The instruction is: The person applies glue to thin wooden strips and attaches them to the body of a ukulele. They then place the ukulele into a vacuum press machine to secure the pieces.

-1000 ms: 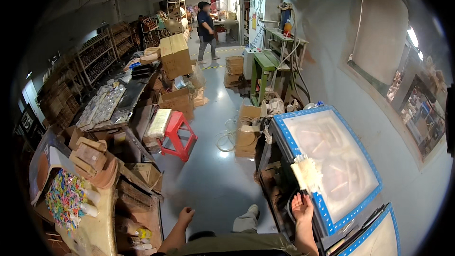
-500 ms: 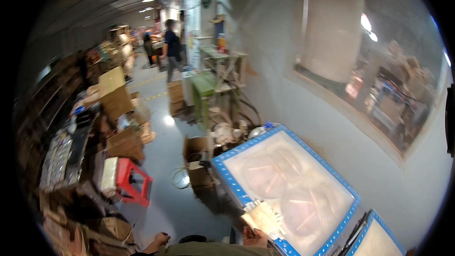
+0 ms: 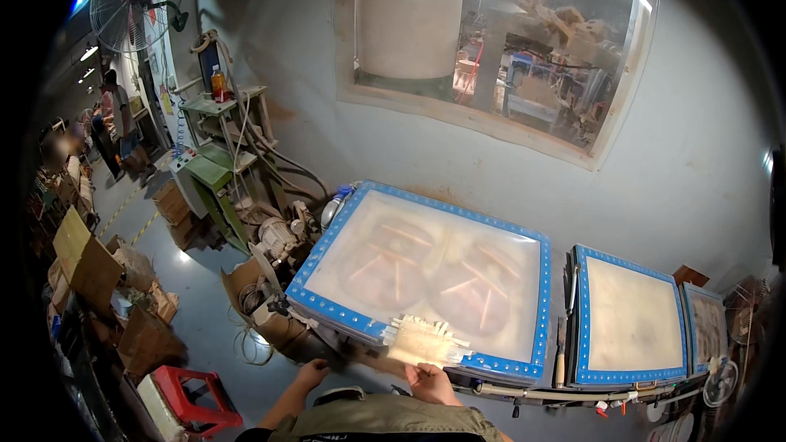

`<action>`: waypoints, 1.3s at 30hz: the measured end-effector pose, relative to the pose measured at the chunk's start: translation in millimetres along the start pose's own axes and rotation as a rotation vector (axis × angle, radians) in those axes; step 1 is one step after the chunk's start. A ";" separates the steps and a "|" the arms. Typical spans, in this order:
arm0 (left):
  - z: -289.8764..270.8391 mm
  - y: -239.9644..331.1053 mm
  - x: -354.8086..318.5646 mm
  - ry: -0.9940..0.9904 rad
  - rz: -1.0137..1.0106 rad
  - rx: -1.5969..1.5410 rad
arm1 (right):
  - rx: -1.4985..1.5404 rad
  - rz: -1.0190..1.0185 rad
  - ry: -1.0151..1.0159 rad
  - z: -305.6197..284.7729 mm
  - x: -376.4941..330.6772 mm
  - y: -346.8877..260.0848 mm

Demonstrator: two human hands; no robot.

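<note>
My right hand (image 3: 431, 382) has its fingers closed on the near edge of a cream-coloured flat bundle (image 3: 419, 342) with ragged, strip-like ends. The bundle overlaps the front rim of a large blue-framed panel (image 3: 385, 196). Under the panel's translucent sheet, two round, pinkish-brown shapes and several pale sticks show through. My left hand (image 3: 312, 374) hangs low in front of my body, left of the bundle, its fingers curled with nothing visible in them.
Two smaller blue-framed panels (image 3: 630, 319) (image 3: 706, 323) stand to the right. Left are an open cardboard box (image 3: 246, 282), a red stool (image 3: 192, 401) and a green metal stand (image 3: 214, 165). A window (image 3: 409, 16) fills part of the wall. People are at the far left.
My view has swung right, so the large panel now sits mid-picture and the smaller panels show more fully. My right hand remains at the bundle's near edge; my left stays low.
</note>
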State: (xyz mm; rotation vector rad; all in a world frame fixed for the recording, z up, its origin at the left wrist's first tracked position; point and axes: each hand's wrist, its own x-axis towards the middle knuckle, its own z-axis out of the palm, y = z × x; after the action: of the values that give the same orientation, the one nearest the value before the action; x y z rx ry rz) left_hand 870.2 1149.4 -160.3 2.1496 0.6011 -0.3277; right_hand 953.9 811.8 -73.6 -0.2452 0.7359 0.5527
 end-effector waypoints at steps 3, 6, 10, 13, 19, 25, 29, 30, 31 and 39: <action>-5.1 -63.8 -1.2 -0.042 -0.085 0.078 | 0.037 0.023 0.024 2.7 2.4 11.3; -14.3 -126.9 -10.0 -0.029 -0.204 0.017 | 0.043 -0.073 -0.031 -2.4 7.4 9.0; -38.5 -158.6 -62.7 0.032 -0.437 0.146 | -0.055 -0.077 -0.168 -0.8 8.7 11.0; -39.1 -166.7 -63.9 0.025 -0.521 -0.060 | -0.261 -0.147 -0.171 -8.8 10.7 4.3; -41.8 -168.4 -58.8 0.053 -0.547 -0.330 | -0.669 -0.248 -0.127 42.8 -60.9 -1.0; -31.5 -163.4 -15.5 0.056 -0.226 -0.898 | -0.678 -0.658 -0.231 128.7 -119.7 6.6; -77.1 -66.9 32.1 0.311 0.166 -0.752 | -0.886 -0.821 -0.271 161.7 -125.9 0.2; -80.5 -73.1 48.8 0.343 0.184 -0.767 | -0.910 -0.874 -0.274 169.8 -123.8 1.8; -93.9 -8.0 43.0 0.246 0.171 -0.903 | -0.924 -1.033 -0.175 172.9 -122.4 -0.1; -103.2 102.7 29.6 0.133 0.527 -0.529 | -1.076 -1.583 0.107 182.3 -97.3 -23.4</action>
State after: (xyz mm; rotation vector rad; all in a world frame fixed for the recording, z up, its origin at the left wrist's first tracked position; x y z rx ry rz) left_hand 951.4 1188.0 -42.1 1.7331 0.1461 0.2427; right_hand 1011.1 827.0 125.8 -1.6727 0.0974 -0.6675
